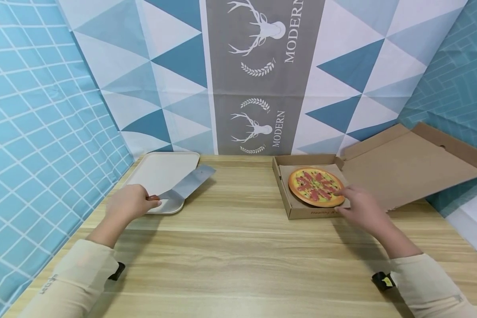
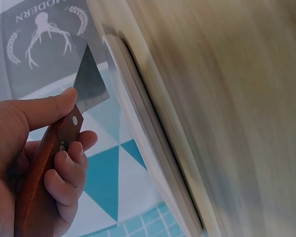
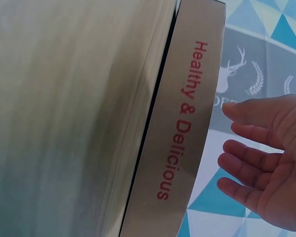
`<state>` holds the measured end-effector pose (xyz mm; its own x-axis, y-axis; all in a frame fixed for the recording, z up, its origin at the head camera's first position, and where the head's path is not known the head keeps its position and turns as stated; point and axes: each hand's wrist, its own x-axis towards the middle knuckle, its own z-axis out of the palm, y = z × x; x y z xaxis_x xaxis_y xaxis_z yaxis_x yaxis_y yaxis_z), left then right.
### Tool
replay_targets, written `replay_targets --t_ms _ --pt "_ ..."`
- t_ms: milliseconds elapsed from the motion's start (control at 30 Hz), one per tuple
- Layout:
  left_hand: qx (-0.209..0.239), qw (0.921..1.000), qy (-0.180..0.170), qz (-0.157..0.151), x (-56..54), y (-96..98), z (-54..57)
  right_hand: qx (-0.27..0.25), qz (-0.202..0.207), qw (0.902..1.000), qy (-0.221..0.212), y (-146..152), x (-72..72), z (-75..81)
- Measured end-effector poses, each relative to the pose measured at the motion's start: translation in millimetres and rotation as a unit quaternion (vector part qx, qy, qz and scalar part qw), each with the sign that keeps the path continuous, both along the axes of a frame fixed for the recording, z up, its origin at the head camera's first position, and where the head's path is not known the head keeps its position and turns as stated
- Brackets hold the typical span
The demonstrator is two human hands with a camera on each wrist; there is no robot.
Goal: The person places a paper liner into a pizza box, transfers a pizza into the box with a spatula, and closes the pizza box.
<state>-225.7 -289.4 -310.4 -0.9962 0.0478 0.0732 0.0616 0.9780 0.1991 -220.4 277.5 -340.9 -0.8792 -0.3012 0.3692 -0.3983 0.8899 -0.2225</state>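
My left hand grips the brown wooden handle of a metal spatula, thumb laid along the top. Its flat blade angles up and right over the near right part of a cream tray. Inside an opened cardboard pizza box, at the right, lies a round pizza with red and green toppings. Just over the box's near right corner is my right hand, fingers spread and relaxed, fingertips overlapping the pizza's edge in the head view. Nothing is held in this hand.
The box lid is folded back to the right, its far end raised above the wooden table. Patterned cloth covers the wall behind, and a blue tiled sheet borders the left side.
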Motion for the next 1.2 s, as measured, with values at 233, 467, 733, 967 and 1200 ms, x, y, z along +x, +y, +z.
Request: replay_targets --t_ms 233,467,733,967,1200 --pt "-0.005 0.9993 -0.027 0.027 -0.4 -13.8 2.4 0.013 0.022 0.9994 0.025 -8 3.0 1.0" --pt "0.001 0.9972 -0.041 0.062 -1.6 -25.9 2.8 0.017 0.034 0.9987 0.035 -14 5.0 2.7" --pt "-0.008 0.995 -0.045 0.089 -8.1 -41.2 4.4 0.017 0.046 0.9976 0.05 -19 6.2 4.1" --pt "-0.021 0.9933 -0.057 0.098 -12.6 -53.4 8.1 0.012 0.048 0.9975 0.05 -21 8.5 5.4" --pt "-0.022 0.9913 -0.07 0.109 -20.5 -60.6 9.7 0.008 0.053 0.9972 0.051 -22 9.9 3.7"
